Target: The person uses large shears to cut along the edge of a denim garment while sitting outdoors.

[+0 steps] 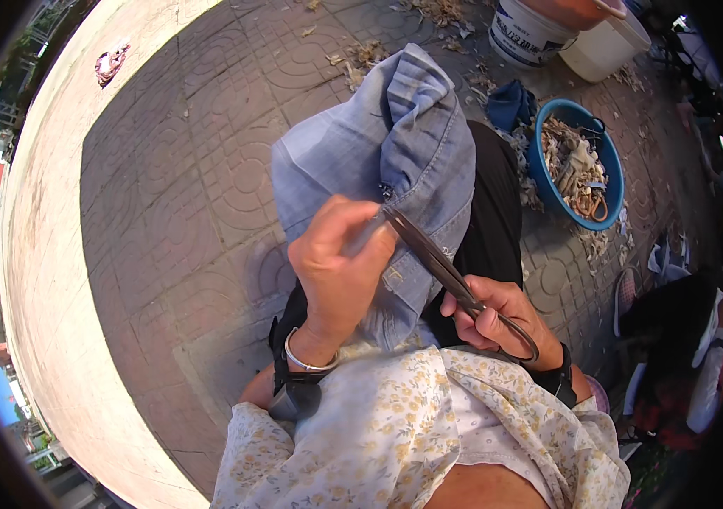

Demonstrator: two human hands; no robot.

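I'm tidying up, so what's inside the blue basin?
The blue basin holds a heap of pale scraps, with an orange loop near the rim. Whatever lies beneath the heap is covered.

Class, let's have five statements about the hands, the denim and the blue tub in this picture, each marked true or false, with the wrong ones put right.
1. The right hand holds dark scissors, whose tip is near the left hand. True.
2. Blue denim lies over the person's lap. True.
3. The person's left wrist is bare. False: a pale bracelet circles it.
4. A blue tub holds scraps. True.
5. The blue tub stands to the left of the blue denim. False: it stands to the right.
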